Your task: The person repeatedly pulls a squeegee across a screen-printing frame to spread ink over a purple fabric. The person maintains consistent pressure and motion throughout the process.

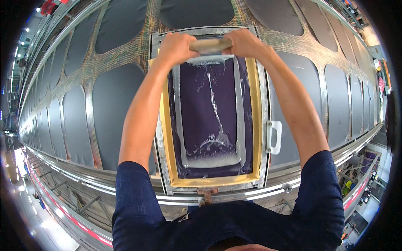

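A squeegee [210,45] with a pale bar-shaped grip lies across the far end of a screen-printing frame [264,108]. My left hand [177,48] is closed round its left end, and my right hand [244,43] grips the right end. Both arms are stretched forward over the frame. Inside, the dark purple mesh [194,104] carries a lighter rounded outline with small markings at top and bottom. A whitish streak of ink [214,104] runs down its middle, with smears near the lower end. Yellow tape [215,182] lines the inner edges.
The frame rests on a long printing table bearing several dark panels [119,108], with scratched, ink-marked gaps between them. A white handle [274,137] sticks out from the frame's right side. A metal rail [276,190] runs along the table's near edge, close to my body.
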Tool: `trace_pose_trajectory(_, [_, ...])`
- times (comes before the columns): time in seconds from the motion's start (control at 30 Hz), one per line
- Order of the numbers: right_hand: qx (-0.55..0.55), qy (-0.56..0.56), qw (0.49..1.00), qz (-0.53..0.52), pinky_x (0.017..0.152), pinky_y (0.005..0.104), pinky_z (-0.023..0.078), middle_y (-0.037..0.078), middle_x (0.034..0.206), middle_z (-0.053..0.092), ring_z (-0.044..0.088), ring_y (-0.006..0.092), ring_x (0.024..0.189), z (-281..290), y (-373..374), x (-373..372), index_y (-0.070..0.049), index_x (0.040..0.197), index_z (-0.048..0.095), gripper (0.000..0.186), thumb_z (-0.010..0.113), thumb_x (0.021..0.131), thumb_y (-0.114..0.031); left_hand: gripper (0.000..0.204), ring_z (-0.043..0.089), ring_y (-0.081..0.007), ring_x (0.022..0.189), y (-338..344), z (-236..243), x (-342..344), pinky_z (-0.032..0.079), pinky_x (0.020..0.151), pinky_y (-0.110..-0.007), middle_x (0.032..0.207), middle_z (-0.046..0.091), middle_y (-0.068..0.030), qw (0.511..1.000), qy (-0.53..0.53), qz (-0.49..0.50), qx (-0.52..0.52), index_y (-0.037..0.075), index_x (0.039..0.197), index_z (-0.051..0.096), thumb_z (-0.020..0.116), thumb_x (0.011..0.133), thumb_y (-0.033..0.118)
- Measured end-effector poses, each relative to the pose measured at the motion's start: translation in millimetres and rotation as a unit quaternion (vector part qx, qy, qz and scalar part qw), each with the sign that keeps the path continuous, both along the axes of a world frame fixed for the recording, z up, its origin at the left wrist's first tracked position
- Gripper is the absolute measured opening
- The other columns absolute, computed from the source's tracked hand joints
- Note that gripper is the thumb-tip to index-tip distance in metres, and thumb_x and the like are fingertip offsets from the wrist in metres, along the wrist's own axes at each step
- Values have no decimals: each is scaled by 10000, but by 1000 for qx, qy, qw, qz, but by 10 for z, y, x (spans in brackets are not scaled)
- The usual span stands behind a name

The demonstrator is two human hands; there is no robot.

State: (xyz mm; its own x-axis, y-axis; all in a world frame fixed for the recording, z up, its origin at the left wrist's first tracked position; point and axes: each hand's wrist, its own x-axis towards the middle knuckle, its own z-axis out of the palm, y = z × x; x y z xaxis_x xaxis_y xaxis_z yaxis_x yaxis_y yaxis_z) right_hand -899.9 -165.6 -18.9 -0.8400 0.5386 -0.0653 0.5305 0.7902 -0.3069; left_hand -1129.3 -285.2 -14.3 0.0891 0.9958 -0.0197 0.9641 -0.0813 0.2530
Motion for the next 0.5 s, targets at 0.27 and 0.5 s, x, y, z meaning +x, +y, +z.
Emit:
trace_pose_trajectory(0.27, [-98,-7,993,-70,723,417,541,181,845,728,708,319,775,85,211,-198,-35,1094,734,390,841,789,-253,389,728,-303,775,296,-33,-146,562,745,-423,774,744,-100,998,-44,39,-7,174,996,792,871,685,395])
trace_pose_trajectory(0.5, [-14,14,1000,-16,723,439,529,163,808,705,685,346,795,41,-769,302,-45,1014,741,292,835,788,-203,215,700,-295,778,-695,-124,288,481,879,-426,741,720,-61,998,-41,0,48,211,888,759,822,755,367])
